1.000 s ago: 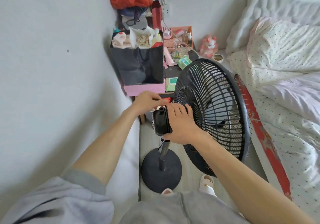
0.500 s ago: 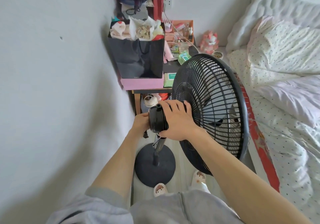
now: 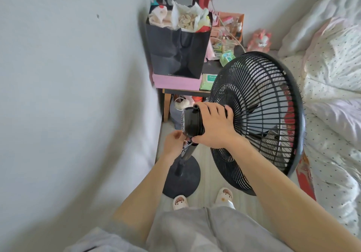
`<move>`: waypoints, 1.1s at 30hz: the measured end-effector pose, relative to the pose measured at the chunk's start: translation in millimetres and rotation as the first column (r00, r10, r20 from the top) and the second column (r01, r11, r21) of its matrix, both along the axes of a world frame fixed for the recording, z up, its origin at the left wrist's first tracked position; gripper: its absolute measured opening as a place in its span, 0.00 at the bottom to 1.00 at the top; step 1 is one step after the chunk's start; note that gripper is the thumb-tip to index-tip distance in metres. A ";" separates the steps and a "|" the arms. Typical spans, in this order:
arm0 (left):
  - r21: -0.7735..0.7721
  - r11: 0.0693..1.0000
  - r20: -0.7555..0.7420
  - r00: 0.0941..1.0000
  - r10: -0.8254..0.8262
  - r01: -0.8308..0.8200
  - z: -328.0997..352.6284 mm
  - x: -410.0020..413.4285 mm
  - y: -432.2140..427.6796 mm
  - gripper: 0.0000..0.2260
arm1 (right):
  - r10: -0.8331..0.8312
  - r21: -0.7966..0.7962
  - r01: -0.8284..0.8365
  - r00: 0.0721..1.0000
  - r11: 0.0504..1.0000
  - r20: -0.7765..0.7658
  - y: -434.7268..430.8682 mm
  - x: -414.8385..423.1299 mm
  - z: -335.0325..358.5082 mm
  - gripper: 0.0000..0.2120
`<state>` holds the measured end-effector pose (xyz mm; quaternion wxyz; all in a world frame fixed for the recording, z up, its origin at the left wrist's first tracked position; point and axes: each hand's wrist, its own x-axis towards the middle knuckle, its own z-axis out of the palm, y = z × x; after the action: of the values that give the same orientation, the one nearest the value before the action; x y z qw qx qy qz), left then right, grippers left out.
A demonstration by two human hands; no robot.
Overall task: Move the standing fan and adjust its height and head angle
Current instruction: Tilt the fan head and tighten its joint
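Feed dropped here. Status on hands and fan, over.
Right hand grips motor housing. Left hand at pole top below, grip hidden. Grille close to bed, table behind.

Standing fan between wall and bed, table behind it.

The fan stands on the floor with the wall on its left and the bed on its right, its grille facing the bed and its motor housing toward the wall. Its base lies just ahead of the person's slippers. The right hand grips the motor housing from above; the left hand pinches the top of the pole just under it. On the table's left side a bag sits on a box.
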<state>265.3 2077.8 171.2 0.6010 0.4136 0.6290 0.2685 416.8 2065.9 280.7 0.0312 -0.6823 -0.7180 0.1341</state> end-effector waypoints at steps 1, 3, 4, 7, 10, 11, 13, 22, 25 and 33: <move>-0.001 1.000 0.013 1.000 -0.025 0.025 2.4 2.3 0.2 0.09 | -0.008 0.001 0.008 1.000 1.000 0.002 -0.2 1.5 0.8 0.49; -0.014 0.998 0.058 0.997 -0.052 0.053 5.5 -1.1 -1.9 0.08 | -0.005 -0.004 0.005 1.000 1.000 0.004 1.0 -0.9 2.3 0.49; -0.024 0.998 0.076 0.996 -0.056 0.058 6.2 -4.0 -3.3 0.07 | -0.002 -0.006 0.002 1.000 1.000 0.009 1.7 -2.5 3.1 0.49; -0.097 0.994 0.107 0.994 -0.037 0.048 2.4 -9.3 -8.6 0.04 | 0.000 -0.005 0.000 1.000 1.000 0.015 0.5 -4.0 3.5 0.49; -0.160 0.987 0.139 0.990 -0.009 0.031 1.3 -12.3 -9.8 0.03 | 0.000 0.004 0.000 1.000 1.000 0.017 -2.4 -3.6 2.8 0.49; -0.183 0.983 0.168 0.986 0.013 0.018 1.4 -13.2 -9.7 0.04 | -0.001 0.006 0.001 1.000 1.000 0.020 -2.4 -3.1 2.7 0.49; -0.241 0.970 0.240 0.967 0.088 -0.029 2.1 -15.1 -11.0 0.03 | -0.001 0.004 0.001 1.000 1.000 0.025 -2.1 -3.0 3.2 0.49; -0.340 0.868 0.383 0.790 0.479 -0.362 8.1 -3.3 -21.1 0.03 | 0.012 0.000 -0.012 0.999 1.000 0.052 -1.4 -10.5 2.1 0.50; -0.339 0.857 0.411 0.758 0.507 -0.389 8.6 6.4 -26.8 0.05 | 0.013 -0.003 -0.012 0.998 1.000 0.059 0.0 -10.5 1.5 0.50; -0.254 0.862 0.425 0.750 0.508 -0.440 6.1 14.4 -25.8 0.05 | -0.006 -0.021 0.008 0.997 1.000 0.077 3.4 -7.9 2.1 0.50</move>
<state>279.7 2052.0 177.3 0.6760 0.1185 0.5621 0.4615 408.9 2069.3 282.8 -0.0034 -0.6898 -0.7148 0.1151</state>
